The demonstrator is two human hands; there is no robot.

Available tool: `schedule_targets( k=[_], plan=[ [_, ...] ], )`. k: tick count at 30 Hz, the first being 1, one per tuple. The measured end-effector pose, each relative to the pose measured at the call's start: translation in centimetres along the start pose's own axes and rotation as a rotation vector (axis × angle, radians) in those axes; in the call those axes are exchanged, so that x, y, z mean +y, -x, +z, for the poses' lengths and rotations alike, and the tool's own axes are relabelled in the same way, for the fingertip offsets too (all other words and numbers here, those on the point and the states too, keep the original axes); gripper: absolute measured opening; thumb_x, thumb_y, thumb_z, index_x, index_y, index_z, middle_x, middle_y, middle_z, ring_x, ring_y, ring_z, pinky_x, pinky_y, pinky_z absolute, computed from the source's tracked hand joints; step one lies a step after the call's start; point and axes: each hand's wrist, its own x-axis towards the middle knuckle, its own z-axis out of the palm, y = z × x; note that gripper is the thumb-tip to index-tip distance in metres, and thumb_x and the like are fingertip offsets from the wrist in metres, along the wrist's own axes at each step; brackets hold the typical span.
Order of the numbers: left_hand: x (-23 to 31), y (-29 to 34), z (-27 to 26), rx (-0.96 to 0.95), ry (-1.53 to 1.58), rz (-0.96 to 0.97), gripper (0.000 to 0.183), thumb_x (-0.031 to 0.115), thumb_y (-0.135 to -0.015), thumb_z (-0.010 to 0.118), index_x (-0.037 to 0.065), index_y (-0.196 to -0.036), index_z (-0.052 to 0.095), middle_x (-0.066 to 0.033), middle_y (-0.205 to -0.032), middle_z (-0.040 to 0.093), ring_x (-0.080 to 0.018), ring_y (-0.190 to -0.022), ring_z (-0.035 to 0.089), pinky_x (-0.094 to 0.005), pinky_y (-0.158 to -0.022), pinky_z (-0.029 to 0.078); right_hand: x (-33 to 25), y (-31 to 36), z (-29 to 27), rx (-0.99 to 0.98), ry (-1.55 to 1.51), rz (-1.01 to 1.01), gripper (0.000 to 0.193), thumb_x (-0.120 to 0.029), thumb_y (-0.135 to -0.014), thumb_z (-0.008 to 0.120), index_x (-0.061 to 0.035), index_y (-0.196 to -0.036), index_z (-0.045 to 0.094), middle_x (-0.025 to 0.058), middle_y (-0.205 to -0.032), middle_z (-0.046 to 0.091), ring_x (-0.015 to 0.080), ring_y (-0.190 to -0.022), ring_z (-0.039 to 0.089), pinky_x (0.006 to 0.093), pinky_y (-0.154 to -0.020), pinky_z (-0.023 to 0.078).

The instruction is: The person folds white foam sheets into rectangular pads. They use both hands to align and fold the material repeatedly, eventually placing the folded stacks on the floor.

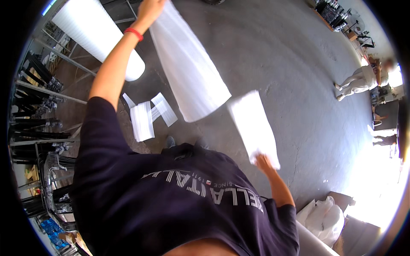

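My left hand point(149, 12) is raised at the top edge of the view, its fingers partly cut off. It is closed on the upper end of a long white foam sheet point(185, 64), which hangs down in a loose curve. Lower on the right, my right hand point(264, 162) grips one end of a smaller white foam piece point(254, 123), slightly blurred. The two pieces come close to each other but look apart. Several white foam strips point(142, 121) lie on the floor in front of my feet, to the left.
A big white foam roll point(100, 38) rests on a metal frame at the upper left. Racks with black metal parts point(40, 123) line the left side. A white plastic bag point(322, 219) sits at the lower right. A person point(365, 79) stands on the grey floor point(290, 55) at far right.
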Motion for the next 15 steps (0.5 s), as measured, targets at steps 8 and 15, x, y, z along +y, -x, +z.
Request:
schedule_targets(
  k=[8, 15],
  plan=[
    [8.5, 1.0, 1.6, -0.315, 0.079, 0.105, 0.017, 0.02, -0.089, 0.05, 0.005, -0.083, 0.054, -0.016, -0.075, 0.058, -0.0383, -0.074, 0.054, -0.042, -0.058, 0.043, -1.0, 1.9, -16.7, 0.333, 0.088, -0.037, 0.009, -0.007, -0.072, 0.062, -0.0043, -0.081, 0.062, 0.0118, -0.092, 0.057, 0.0296, -0.085, 0.055, 0.0397, -0.075, 0.046],
    [26.2, 4.8, 3.1, -0.334, 0.653, 0.33, 0.008, 0.007, -0.081, 0.058, 0.007, -0.075, 0.054, -0.0092, -0.067, 0.058, -0.0285, -0.059, 0.059, -0.0347, -0.049, 0.044, -15.0, -2.0, -35.8, 0.64, -0.273, -0.436, 0.014, 0.0, -0.072, 0.062, -0.0054, -0.085, 0.062, 0.0159, -0.122, 0.046, 0.0322, -0.088, 0.059, 0.0376, -0.073, 0.049]
  ],
)
